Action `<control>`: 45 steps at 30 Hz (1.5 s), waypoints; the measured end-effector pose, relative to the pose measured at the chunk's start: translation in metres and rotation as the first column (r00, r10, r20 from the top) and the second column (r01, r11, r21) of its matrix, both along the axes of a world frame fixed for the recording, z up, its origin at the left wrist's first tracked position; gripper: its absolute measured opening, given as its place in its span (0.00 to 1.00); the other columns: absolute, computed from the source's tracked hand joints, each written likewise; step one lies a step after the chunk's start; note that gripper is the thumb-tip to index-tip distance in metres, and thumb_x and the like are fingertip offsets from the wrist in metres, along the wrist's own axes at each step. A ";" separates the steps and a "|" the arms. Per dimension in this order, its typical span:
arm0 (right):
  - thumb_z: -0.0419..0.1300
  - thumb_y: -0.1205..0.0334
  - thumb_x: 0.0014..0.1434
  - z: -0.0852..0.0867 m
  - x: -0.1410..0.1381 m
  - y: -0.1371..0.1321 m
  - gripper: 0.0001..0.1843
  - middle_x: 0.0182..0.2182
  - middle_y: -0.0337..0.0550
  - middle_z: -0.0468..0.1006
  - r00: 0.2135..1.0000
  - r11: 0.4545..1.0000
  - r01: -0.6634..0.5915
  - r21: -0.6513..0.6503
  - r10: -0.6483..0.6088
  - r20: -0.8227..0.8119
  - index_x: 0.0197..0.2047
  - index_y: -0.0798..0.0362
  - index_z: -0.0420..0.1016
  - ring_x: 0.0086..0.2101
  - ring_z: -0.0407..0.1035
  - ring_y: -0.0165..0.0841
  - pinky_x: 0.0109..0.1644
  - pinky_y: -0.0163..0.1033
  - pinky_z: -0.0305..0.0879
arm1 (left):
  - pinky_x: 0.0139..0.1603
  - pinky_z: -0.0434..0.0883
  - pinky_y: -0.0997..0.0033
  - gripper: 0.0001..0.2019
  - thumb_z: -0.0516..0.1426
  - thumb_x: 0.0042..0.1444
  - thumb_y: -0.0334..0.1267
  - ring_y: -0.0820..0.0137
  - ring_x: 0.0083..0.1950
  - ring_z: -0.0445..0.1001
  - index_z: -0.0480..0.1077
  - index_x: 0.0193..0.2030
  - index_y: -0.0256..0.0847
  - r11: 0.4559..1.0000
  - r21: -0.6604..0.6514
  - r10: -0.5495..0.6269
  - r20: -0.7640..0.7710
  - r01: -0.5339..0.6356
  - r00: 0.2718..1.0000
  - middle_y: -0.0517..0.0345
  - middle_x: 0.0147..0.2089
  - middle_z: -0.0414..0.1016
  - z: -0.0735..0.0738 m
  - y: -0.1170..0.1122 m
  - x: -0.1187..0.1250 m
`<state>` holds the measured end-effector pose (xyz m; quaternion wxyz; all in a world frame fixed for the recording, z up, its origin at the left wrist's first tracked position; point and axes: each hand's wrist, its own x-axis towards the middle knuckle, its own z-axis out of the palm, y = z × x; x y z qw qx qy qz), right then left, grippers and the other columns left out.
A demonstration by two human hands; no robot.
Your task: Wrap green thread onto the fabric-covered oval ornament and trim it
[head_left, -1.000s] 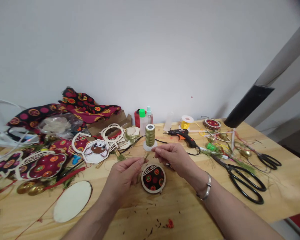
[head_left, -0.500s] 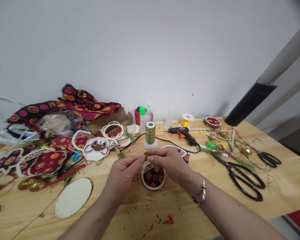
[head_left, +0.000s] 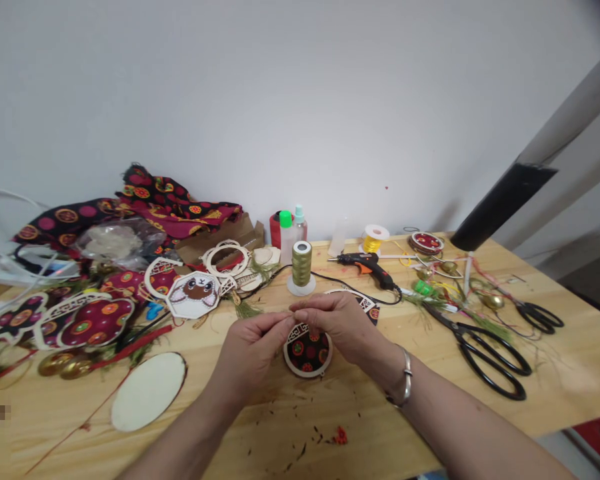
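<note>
My left hand (head_left: 254, 343) and my right hand (head_left: 337, 327) meet at the middle of the table, fingertips pinched close together. Whatever lies between the fingertips is too small to make out. Right below them is a round pendant (head_left: 308, 353), a pale wooden ring with a fretwork top and dark flowered fabric inside; the fingers cover its upper edge. Behind my right hand a second fabric piece with a pale frame (head_left: 369, 308) is partly hidden. A spool of olive thread (head_left: 301, 267) stands upright just beyond my hands.
Black-handled scissors (head_left: 495, 360) and a glue gun (head_left: 367, 263) lie to the right. Wooden frames, a sheep-face plaque (head_left: 196, 295) and patterned fabric (head_left: 175, 200) crowd the left. An oval cream disc (head_left: 149, 392) lies near my left forearm. Fabric scraps (head_left: 340, 436) litter the front.
My fingertips have shifted slightly and the right fingers are curled a little lower over the pendant's top. The view has tilted a touch; the things on the table have stayed put.
</note>
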<state>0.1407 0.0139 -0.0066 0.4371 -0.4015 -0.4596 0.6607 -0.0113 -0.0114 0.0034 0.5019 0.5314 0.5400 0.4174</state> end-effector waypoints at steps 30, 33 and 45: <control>0.68 0.58 0.41 0.007 0.017 0.017 0.10 0.25 0.39 0.75 0.953 0.967 0.255 -0.001 -0.251 -0.171 0.26 0.56 0.78 0.24 0.61 0.25 0.31 0.34 0.57 | 0.31 0.71 0.75 0.13 0.62 0.48 0.31 0.75 0.29 0.73 0.76 0.43 0.36 0.979 -0.204 0.121 0.608 0.007 0.785 0.45 0.48 0.77 -0.010 0.012 -0.001; 0.69 0.59 0.39 0.013 0.029 0.026 0.10 0.24 0.38 0.74 0.894 0.918 0.396 0.019 -0.381 -0.236 0.25 0.55 0.77 0.24 0.61 0.25 0.31 0.34 0.57 | 0.46 0.72 0.67 0.12 0.62 0.48 0.29 0.65 0.44 0.76 0.76 0.42 0.36 0.977 -0.214 0.160 0.677 -0.016 0.718 0.46 0.47 0.78 -0.011 0.015 -0.002; 0.68 0.62 0.41 0.018 0.045 0.033 0.05 0.33 0.38 0.71 0.843 0.823 0.522 0.222 -0.460 -0.278 0.24 0.53 0.77 0.34 0.63 0.29 0.45 0.39 0.60 | 0.45 0.74 0.61 0.10 0.63 0.46 0.27 0.60 0.39 0.79 0.77 0.38 0.36 0.978 -0.209 0.166 0.701 -0.023 0.694 0.48 0.40 0.81 -0.014 0.016 -0.007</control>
